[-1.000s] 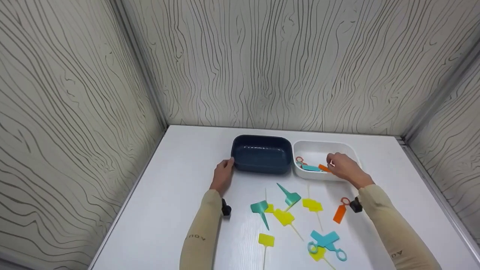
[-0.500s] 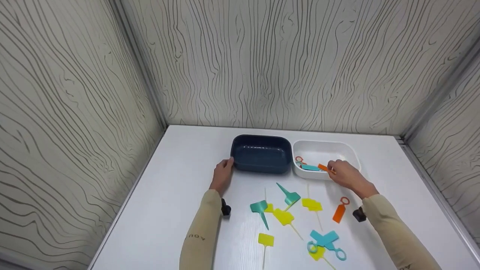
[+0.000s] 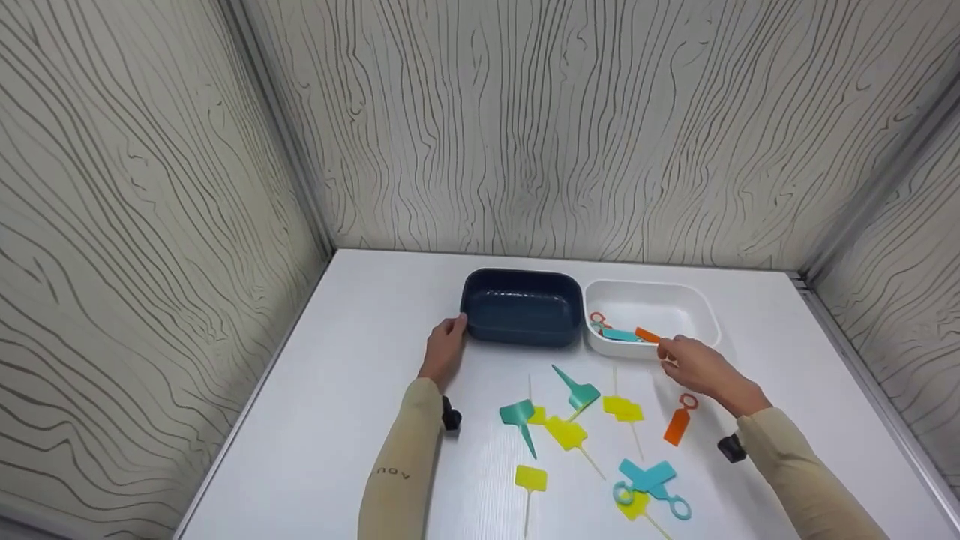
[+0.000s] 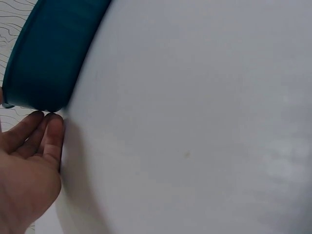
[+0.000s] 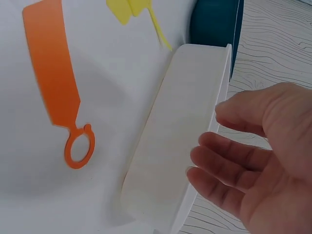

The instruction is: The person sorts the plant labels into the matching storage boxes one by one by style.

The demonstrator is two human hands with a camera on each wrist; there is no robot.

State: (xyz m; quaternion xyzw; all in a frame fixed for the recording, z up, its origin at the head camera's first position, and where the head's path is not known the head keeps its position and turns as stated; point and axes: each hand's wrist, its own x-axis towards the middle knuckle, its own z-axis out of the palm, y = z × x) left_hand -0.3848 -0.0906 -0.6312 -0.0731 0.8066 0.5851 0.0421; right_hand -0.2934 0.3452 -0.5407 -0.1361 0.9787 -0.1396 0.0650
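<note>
My left hand (image 3: 445, 349) touches the left end of a dark blue tray (image 3: 523, 334) with its fingertips. In the left wrist view those fingers (image 4: 54, 134) lie against the tray's end wall (image 4: 48, 68), only slightly bent. At the front rim of the white tray (image 3: 622, 348) is my right hand (image 3: 697, 365). Its thumb and fingers stand apart in the right wrist view, holding nothing. Inside the white tray lie an orange tag (image 3: 646, 334), a turquoise tag (image 3: 619, 335) and an orange ring (image 3: 597, 317). Another orange ring tag (image 3: 677, 425) lies below my right hand.
On the white table (image 3: 322, 420) lie two green T-shaped plant labels (image 3: 581, 394), several yellow labels on thin stems (image 3: 531, 478), and crossed turquoise ring tags (image 3: 649, 475). The two trays stand side by side. A patterned wall (image 3: 525, 135) rises behind the table.
My right hand has drawn back from over the inside of the white tray to its front rim, toward me. The orange tag stays in the tray. My left hand has not moved.
</note>
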